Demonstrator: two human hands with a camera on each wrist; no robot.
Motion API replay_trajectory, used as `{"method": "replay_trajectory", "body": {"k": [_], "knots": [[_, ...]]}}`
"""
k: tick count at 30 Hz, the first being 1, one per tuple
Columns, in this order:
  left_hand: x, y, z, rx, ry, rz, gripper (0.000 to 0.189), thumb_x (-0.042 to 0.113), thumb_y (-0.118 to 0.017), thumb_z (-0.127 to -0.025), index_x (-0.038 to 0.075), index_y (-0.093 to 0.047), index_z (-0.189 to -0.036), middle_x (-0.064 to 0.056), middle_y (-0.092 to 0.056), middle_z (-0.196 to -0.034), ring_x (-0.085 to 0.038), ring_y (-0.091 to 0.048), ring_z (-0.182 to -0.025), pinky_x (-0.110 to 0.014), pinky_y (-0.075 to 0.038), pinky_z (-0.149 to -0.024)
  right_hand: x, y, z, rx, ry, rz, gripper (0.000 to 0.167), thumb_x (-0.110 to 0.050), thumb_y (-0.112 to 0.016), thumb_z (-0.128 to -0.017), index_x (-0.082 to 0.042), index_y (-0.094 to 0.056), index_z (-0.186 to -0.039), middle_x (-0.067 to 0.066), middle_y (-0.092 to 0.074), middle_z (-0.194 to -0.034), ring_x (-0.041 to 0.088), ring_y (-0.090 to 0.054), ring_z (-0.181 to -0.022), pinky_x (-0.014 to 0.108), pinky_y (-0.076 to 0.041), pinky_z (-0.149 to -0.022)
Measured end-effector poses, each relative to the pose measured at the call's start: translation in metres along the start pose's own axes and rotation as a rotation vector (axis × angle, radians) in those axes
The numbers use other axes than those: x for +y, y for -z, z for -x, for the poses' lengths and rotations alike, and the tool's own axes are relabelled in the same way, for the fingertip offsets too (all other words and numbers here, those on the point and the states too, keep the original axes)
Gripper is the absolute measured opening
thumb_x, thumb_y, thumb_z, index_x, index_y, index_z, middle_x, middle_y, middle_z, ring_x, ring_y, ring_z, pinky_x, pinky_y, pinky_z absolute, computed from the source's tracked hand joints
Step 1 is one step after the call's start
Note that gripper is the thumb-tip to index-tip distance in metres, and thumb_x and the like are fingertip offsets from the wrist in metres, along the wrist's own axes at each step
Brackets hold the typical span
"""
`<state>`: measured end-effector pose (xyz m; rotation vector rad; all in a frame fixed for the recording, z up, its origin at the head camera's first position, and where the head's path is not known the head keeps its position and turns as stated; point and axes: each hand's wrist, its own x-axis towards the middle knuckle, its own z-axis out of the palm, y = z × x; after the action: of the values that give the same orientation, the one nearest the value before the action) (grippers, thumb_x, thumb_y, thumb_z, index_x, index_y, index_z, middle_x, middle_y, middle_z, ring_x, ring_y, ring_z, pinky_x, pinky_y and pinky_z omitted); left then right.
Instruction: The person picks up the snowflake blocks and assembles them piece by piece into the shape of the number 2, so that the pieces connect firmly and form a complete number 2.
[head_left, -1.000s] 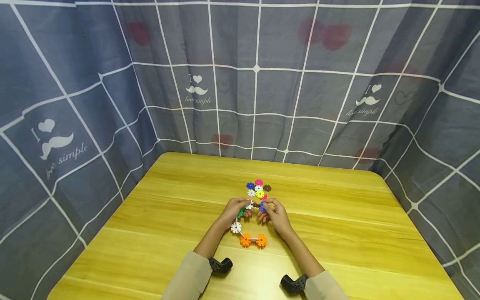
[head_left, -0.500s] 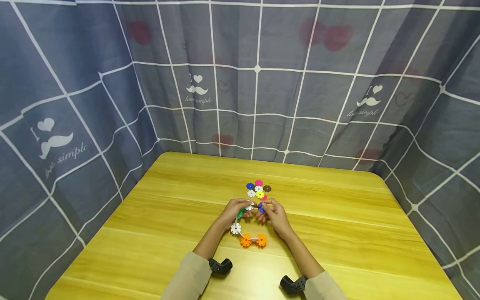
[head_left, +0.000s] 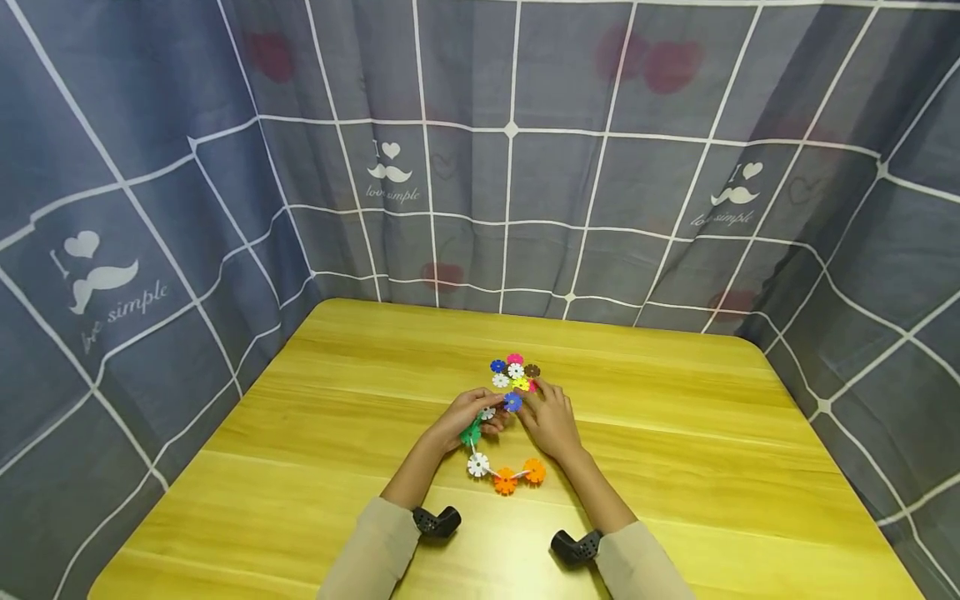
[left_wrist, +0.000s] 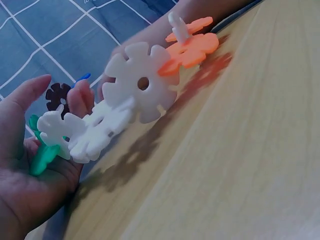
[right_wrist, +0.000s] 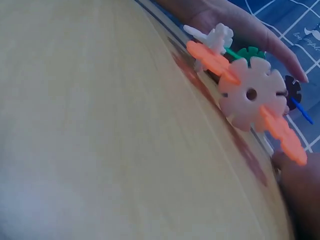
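My left hand (head_left: 459, 418) holds a curved chain of notched plastic snowflake discs near its far end. Its linked pieces include a green disc (head_left: 471, 434), a white disc (head_left: 478, 464) and two orange discs (head_left: 506, 481). At the far end sits a blue disc (head_left: 512, 402), joined to a brown disc (left_wrist: 58, 96) seen in the left wrist view. My right hand (head_left: 552, 422) is off the chain, its fingers stretched to the loose discs, beside a yellow disc (head_left: 521, 383) and a mostly covered pink one. Whether the fingertips touch either is unclear.
Several loose discs lie in a small cluster beyond the hands, among them a dark brown disc (head_left: 532, 371), a blue one and white ones. The wooden table (head_left: 712, 467) is bordered by a grid-patterned curtain (head_left: 465, 183). A black device sits at each wrist.
My right hand has let go of the blue disc and moved forward to the loose discs. The chain stays in my left hand, and its orange end has swung slightly right.
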<state>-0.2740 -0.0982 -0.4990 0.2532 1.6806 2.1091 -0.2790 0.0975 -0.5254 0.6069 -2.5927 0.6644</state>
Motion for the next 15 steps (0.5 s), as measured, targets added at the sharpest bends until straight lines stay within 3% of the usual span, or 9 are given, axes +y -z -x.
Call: {"method": "replay_trajectory", "body": {"k": [2,5,9,15], "knots": [[0.0008,0.0002,-0.0004,0.002,0.004,-0.027,0.026,0.028,-0.058,-0.091,0.003,-0.052,-0.095,-0.013,-0.062,-0.086,-0.012,-0.059,-0.059,-0.021,-0.051,-0.055,-0.0007,0.0003,-0.0003,0.054,-0.006,-0.022,0.025,-0.024,-0.065,-0.087,-0.011,-0.067,-0.108,0.019,-0.051,-0.125,0.033,-0.044,-0.112,0.047,-0.037,-0.092],[0.0009,0.0007,-0.0001,-0.010,0.007,-0.060,0.024,0.027,-0.058,-0.092,0.004,-0.053,-0.095,-0.012,-0.060,-0.082,-0.010,-0.053,-0.053,-0.019,-0.045,-0.049,-0.0016,0.0006,-0.0001,0.112,-0.044,-0.045,0.026,-0.024,-0.068,-0.085,-0.007,-0.066,-0.105,0.017,-0.055,-0.116,0.031,-0.046,-0.106,0.045,-0.039,-0.090],[0.0013,0.0004,0.0008,-0.057,-0.001,-0.084,0.024,0.027,-0.054,-0.093,0.003,-0.056,-0.094,-0.010,-0.058,-0.077,-0.008,-0.047,-0.049,-0.016,-0.039,-0.044,-0.0013,-0.0006,0.0000,0.120,-0.081,-0.010,0.035,-0.028,-0.068,-0.085,-0.007,-0.065,-0.112,0.015,-0.054,-0.113,0.029,-0.045,-0.102,0.044,-0.039,-0.084],[0.0017,0.0000,0.0008,-0.070,0.011,-0.093,0.022,0.026,-0.055,-0.093,0.004,-0.059,-0.089,-0.008,-0.059,-0.074,-0.008,-0.046,-0.048,-0.015,-0.036,-0.043,-0.0007,-0.0010,-0.0004,0.142,-0.105,-0.023,0.033,-0.026,-0.071,-0.081,-0.004,-0.066,-0.104,0.014,-0.055,-0.109,0.029,-0.045,-0.098,0.042,-0.039,-0.081]]}}
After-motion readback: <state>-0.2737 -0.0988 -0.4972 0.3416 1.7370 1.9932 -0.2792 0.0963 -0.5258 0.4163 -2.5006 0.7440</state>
